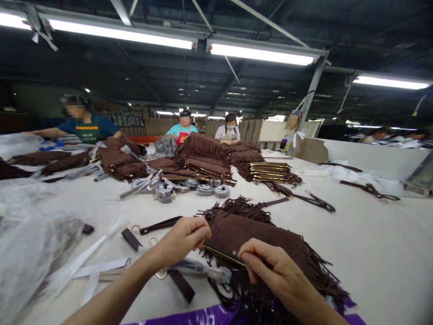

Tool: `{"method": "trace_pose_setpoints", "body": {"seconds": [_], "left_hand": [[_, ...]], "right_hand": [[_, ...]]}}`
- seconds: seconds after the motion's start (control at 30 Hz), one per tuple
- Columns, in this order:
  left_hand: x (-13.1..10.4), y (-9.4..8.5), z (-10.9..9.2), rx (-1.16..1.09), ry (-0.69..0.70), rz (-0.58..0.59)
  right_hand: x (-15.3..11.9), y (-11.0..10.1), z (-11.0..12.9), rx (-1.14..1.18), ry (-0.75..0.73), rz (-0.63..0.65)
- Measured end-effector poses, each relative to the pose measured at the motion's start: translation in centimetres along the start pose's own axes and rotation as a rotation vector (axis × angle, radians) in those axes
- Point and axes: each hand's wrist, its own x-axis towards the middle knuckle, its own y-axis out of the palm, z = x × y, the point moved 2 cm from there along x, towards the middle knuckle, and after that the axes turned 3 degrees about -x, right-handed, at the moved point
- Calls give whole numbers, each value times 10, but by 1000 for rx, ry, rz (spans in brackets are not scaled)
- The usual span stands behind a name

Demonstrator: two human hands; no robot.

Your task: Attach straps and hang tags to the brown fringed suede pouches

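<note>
A dark brown fringed bag (257, 232) lies in front of me, its gold zipper (223, 256) along the near edge. My left hand (187, 234) is closed at the bag's left corner, fingers curled in. By the zipper's right end, my right hand (270, 266) is closed too, thumb against the forefinger. Whatever either pinch holds is hidden or too small to name. Left of the bag are a brown wrist strap (160, 225) with a gold ring and a dark strap end (181, 285). A piece wrapped in clear plastic (218, 273) sits under the near edge.
Stacked brown fringed bags (206, 151) and zippered pouches (270, 171) stand farther back, with rolled grey-wrapped straps (203, 189) before them. Clear plastic (30, 243) covers the left side. Purple plastic (189, 316) lines the near edge. Several people (89, 126) work beyond the table.
</note>
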Motion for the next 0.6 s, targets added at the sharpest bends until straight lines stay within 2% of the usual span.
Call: {"method": "trace_pose_setpoints", "body": {"seconds": [0.13,0.2,0.3,0.4,0.5,0.6], "left_hand": [[11,-12,36,326,-116,0],[17,-17,50,481,-154,3],[30,-28,66,596,-184,-71],[47,-48,82,723,-238,-217],[62,-72,99,849,-302,-357],[72,-90,115,969,-316,-420]], "right_hand": [[9,-14,-12,-48,-7,-71],[23,-18,-12,-104,-79,-77],[50,-15,-10,-139,-146,-68],[80,2,-24,-83,-140,-38],[104,27,-60,16,-111,18],[116,46,-97,68,-63,48]]}}
